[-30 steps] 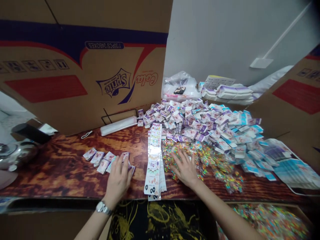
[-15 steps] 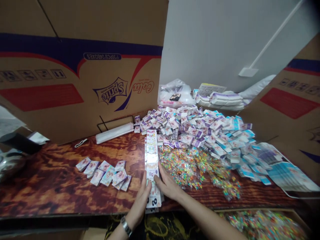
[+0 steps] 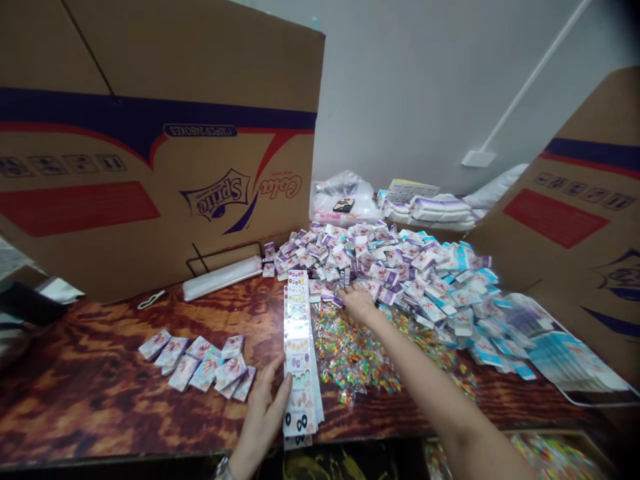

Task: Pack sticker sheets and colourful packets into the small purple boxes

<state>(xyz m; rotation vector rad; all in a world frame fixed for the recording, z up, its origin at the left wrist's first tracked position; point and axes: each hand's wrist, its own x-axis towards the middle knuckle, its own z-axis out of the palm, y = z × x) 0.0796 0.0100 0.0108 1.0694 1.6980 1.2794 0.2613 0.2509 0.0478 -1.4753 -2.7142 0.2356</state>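
A stack of long sticker strips (image 3: 299, 347), printed with small coloured nail-like shapes, lies lengthwise at the table's front edge. My left hand (image 3: 265, 403) rests along its left side, fingers stretched out and the thumb touching the edge. My right hand (image 3: 359, 305) reaches over the candy packets to the near side of a heap of small printed boxes (image 3: 395, 260). Its fingers are stretched out at the boxes, and no box shows lifted in them. Clear packets of colourful candy (image 3: 353, 353) lie under and beside my right forearm.
Several filled-looking small boxes (image 3: 200, 363) lie on the left of the table (image 3: 100, 393). Large cartons (image 3: 240, 140) stand behind and at right. A plastic bag roll (image 3: 223, 279), flat box blanks (image 3: 575, 357) and a lower box of candy packets (image 3: 555, 460) are around.
My right hand has left the sticker strips and moved forward and right to the heap of boxes. My left hand stays by the strips, now at their left edge. The view has shifted slightly.
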